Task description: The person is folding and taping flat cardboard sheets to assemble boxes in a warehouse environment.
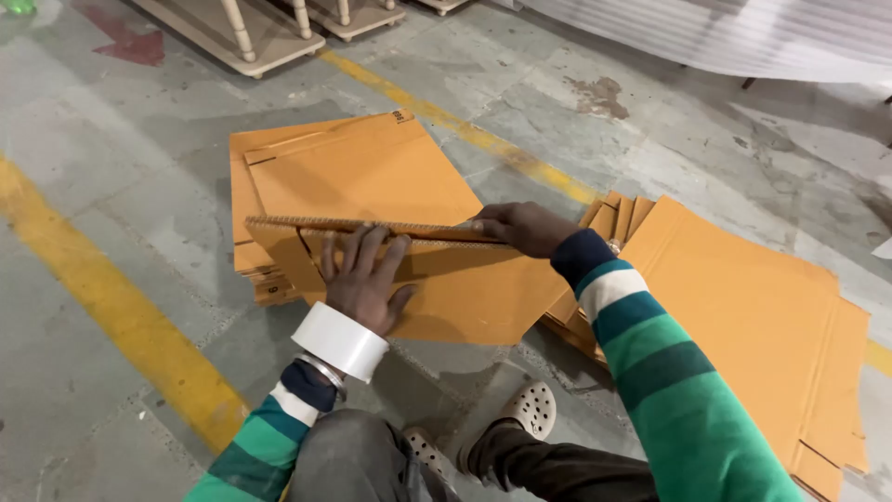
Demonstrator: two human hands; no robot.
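A flattened brown cardboard box (474, 288) stands tilted on edge in front of me, its corrugated top edge running left to right. My left hand (364, 277) presses flat against its near face with fingers spread; a roll of white tape (340, 340) sits around that wrist like a bracelet. My right hand (520, 228) grips the box's top edge at the right. Behind it lies a stack of flat cardboard sheets (358, 163) on the concrete floor.
Another pile of flat cardboard (753, 307) lies at the right. Yellow floor lines (111, 307) cross the concrete floor. Wooden furniture bases (246, 42) stand at the top left, white sheeting (743, 33) at the top right. My feet in perforated clogs (530, 409) rest below.
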